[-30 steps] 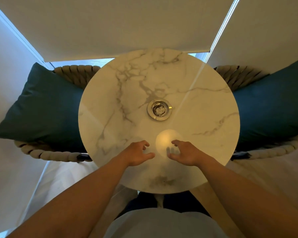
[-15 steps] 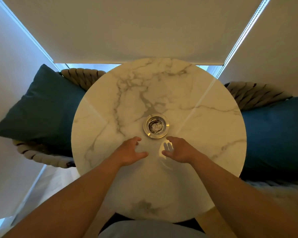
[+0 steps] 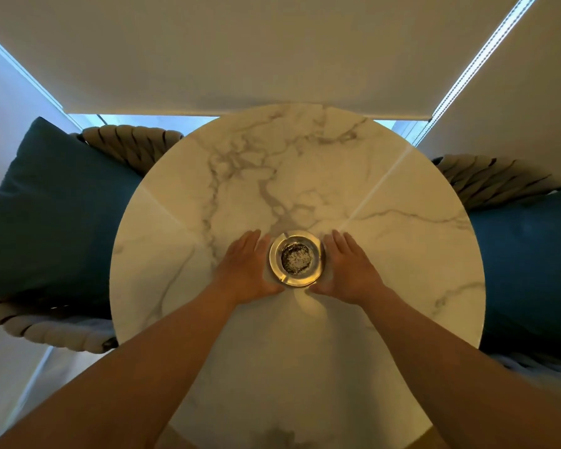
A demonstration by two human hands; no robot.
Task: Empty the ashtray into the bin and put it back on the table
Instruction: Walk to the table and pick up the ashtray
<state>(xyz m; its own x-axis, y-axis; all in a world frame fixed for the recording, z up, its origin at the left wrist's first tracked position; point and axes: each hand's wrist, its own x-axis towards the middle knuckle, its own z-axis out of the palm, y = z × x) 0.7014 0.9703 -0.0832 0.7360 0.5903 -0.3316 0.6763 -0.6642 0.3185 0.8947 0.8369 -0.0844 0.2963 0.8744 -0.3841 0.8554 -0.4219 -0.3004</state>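
The round white marble surface (image 3: 305, 163) stands between two dark teal cushions (image 3: 55, 222). My left hand (image 3: 245, 267) and right hand (image 3: 350, 267) lie flat on either side of the round clear glass ashtray (image 3: 296, 258) at centre. My fingers (image 3: 251, 244) are extended and open, flanking the rim; contact cannot be confirmed. The ashtray holds ash. Status: not yet lifted; emptying and return remain. No bin is visible.
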